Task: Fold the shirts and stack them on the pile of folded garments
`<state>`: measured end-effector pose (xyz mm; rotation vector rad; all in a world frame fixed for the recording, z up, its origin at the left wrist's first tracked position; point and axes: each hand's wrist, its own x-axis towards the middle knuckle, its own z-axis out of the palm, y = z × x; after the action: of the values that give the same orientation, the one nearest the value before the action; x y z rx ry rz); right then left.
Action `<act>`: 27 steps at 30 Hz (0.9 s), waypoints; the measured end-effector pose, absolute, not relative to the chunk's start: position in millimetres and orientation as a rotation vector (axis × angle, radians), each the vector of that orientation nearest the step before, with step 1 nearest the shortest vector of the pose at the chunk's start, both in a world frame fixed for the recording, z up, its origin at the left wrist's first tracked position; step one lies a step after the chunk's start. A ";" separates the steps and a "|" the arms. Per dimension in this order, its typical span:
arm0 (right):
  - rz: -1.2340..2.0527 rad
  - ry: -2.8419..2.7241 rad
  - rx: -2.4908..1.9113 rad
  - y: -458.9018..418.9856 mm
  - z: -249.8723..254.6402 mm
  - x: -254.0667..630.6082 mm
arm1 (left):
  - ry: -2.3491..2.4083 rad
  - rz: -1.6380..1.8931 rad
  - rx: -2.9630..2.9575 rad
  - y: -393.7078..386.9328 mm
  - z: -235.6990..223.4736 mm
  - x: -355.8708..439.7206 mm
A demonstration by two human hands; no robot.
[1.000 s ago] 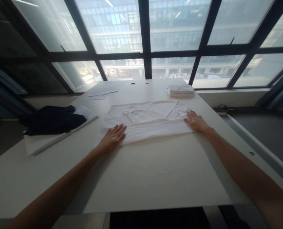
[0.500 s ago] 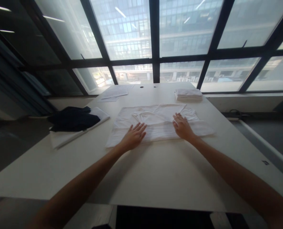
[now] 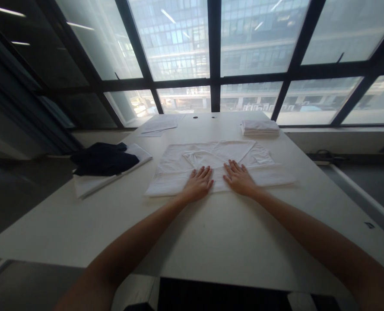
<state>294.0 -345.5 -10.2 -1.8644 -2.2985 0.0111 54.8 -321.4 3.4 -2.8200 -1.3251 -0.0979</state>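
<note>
One left hand and one right hand are shown, two in all. One large white cloth, one white table, one stack of folded white cloths, one dark cloth heap and at least two paper sheets can be counted.

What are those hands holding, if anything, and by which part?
Nothing is held: the left hand and the right hand lie open, palms down, on the near part of the white cloth, gripping none of it.

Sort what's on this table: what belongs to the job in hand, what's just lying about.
In use:
white cloth, under left hand and right hand

Apparently lying about:
dark cloth
white item beneath it
white sheets
folded white stack (possibly related)
</note>
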 end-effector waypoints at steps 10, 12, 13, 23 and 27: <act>-0.049 -2.180 -2.110 -347.3 -19.9 410.8 | -1.513 -0.015 -2.705 -300.7 -2.3 -76.6; -0.075 -2.182 -2.097 -347.2 -22.0 415.4 | -1.552 -0.025 -2.643 -301.0 -4.6 -97.6; -0.086 -2.182 -2.091 -347.1 -22.7 416.0 | -1.571 -0.027 -2.617 -301.7 -5.3 -104.4; -0.155 -2.213 -2.055 -369.4 -24.5 416.1 | -1.555 -0.021 -2.580 -320.6 -2.5 -106.8; -0.245 -2.201 -2.026 -404.7 -32.7 421.1 | -1.494 -0.036 -2.587 -349.3 -5.8 -110.8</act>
<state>421.1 -404.7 -32.7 -2.0258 -2.2013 -0.2447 -110.8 -349.3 -5.8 -2.5869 -1.4936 -0.0357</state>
